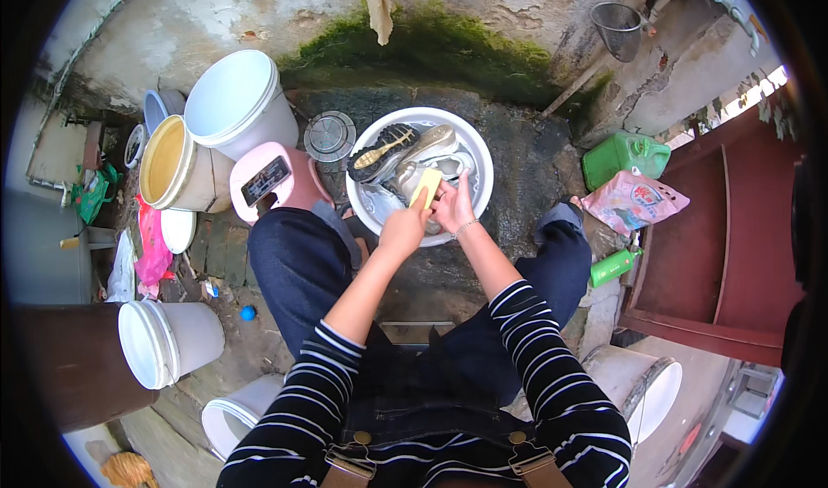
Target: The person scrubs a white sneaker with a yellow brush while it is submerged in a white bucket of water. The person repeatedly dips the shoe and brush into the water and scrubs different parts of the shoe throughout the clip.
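Note:
A white plastic basin (484, 158) stands on the wet ground before me with several shoes in it. One shoe with a black and yellow tread (386, 154) leans sole up on the left side. Next to it lies a pale shoe with a beige sole (429, 143). My left hand (403, 232) grips a yellow block (425, 187) over the basin; whether it is soap or a brush is unclear. Beside the block, my right hand (455, 203) is palm up with thumb and fingers apart. A grey-white shoe (406, 179) lies beneath, partly hidden by the hands and block.
At left, a pink stool (299, 165) carries a phone (266, 181), near a large white bucket (242, 106). A round metal grate (330, 136) lies beside the basin. To the right are a green jerrycan (624, 158), a pink bag (634, 200) and a green bottle (613, 267).

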The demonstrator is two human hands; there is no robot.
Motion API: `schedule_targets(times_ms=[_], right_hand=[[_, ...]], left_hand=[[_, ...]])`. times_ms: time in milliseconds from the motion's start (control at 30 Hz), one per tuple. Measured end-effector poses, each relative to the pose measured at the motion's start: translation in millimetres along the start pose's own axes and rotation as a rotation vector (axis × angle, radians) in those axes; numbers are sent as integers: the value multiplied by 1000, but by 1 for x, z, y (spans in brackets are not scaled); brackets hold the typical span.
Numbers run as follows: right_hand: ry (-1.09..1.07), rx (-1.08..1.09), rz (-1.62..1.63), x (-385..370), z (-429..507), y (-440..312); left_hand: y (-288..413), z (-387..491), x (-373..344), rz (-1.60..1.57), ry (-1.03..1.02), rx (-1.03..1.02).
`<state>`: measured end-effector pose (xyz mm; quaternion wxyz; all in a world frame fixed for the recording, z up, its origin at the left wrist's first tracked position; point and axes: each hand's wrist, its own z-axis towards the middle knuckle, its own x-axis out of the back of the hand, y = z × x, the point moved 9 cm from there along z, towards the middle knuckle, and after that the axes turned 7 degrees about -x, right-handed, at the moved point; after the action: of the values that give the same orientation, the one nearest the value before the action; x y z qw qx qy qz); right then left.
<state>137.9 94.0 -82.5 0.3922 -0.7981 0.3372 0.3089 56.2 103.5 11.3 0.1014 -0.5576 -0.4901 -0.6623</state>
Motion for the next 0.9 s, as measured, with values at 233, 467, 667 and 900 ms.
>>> schedule_targets(times_ms=[233, 467, 667, 900], right_hand=[[211, 65, 62, 21, -8, -16], [30, 21, -229, 6, -3, 2], [179, 48, 66, 30, -1, -16], [224, 93, 45, 40, -7, -20]], left_hand=[[-39, -52, -7, -100, 258, 214], [-6, 37, 1, -156, 341, 34], [-7, -6, -34, -65, 293, -34], [-17, 31, -37, -30, 374, -7]])
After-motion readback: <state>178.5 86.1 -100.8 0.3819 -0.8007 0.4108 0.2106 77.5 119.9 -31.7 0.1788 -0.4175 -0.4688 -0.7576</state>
